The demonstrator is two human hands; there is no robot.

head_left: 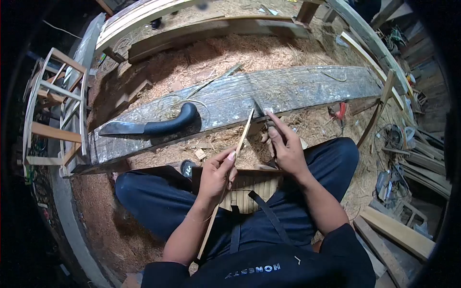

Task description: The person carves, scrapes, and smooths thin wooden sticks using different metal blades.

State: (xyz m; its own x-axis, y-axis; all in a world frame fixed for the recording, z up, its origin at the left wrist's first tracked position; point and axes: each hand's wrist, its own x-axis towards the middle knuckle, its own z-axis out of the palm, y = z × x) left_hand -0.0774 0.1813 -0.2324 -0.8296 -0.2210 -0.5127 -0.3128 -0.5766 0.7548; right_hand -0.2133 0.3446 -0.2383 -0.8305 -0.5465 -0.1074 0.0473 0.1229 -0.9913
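My left fingers (228, 165) pinch a thin strip (245, 130) slanting from mid-frame toward the bottom; my right fingers (282, 124), right of centre, extend beside a dark blade (258, 107) at the table (307, 89), their grip impossible to tell.
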